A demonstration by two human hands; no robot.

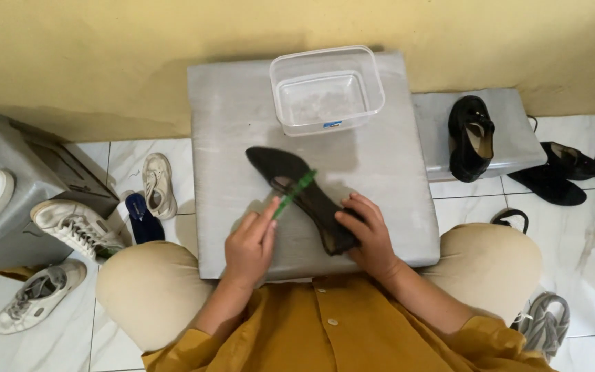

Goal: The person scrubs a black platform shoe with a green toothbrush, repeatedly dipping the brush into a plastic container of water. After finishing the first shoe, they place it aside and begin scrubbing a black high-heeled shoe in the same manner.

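Observation:
A black flat shoe [290, 180] lies diagonally on a grey square stool [387, 151], toe pointing up-left. My right hand [366, 234] grips its heel end and presses it down. In my left hand [251, 244] is a green toothbrush [296, 191], whose head rests against the shoe's opening near the middle. A clear empty plastic tub [326, 89] stands at the stool's far edge, beyond the shoe.
White sneakers [70, 224] and a dark blue insole [142, 217] lie on the tiled floor at left beside a grey box [15, 172]. A black shoe [471, 134] sits on a lower grey stool at right; more black shoes [566, 172] lie on the floor.

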